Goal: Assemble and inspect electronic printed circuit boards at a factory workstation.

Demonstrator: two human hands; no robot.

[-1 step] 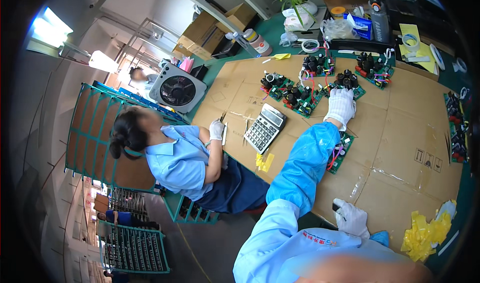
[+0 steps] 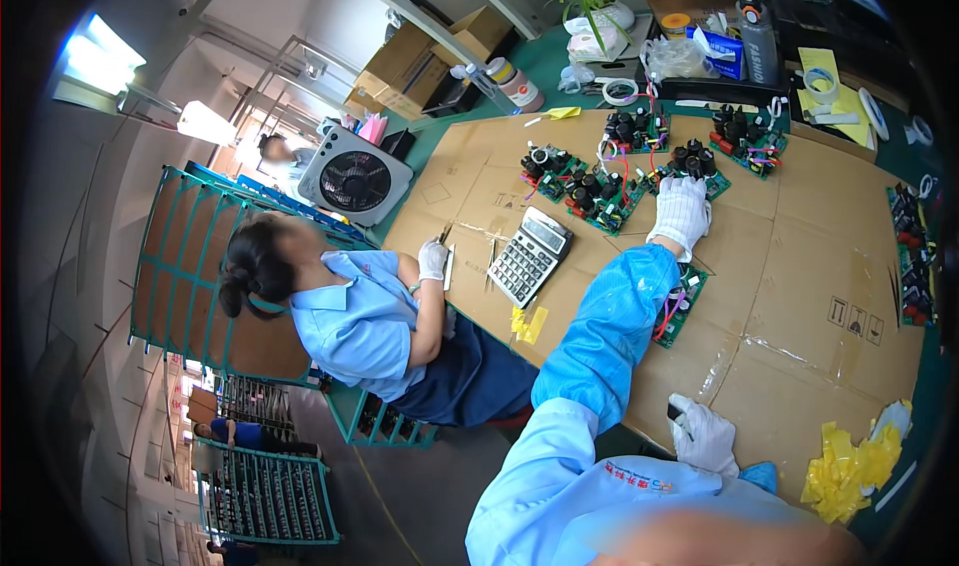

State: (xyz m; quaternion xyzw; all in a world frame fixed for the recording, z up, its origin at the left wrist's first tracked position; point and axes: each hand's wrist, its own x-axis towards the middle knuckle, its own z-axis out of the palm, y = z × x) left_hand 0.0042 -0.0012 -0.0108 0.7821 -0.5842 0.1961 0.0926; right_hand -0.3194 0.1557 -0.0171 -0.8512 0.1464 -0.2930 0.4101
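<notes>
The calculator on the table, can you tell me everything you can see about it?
The calculator is a flat grey desk model with rows of pale keys and a small display strip at its far end. It looks like plastic. It lies face up and skewed on the brown cardboard sheet covering the table, between a seated co-worker's gloved hand and a green circuit board. Nothing touches it.

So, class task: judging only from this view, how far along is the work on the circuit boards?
Looks done: hard to tell; several populated circuit boards lie spread on the cardboard-covered table. In hand: the left hand, gloved, reaches out and rests on a board at mid-table, while the right hand stays near the table edge, apparently holding something small and dark. Left: another board by the forearm and more at the right edge lie untouched.
</notes>
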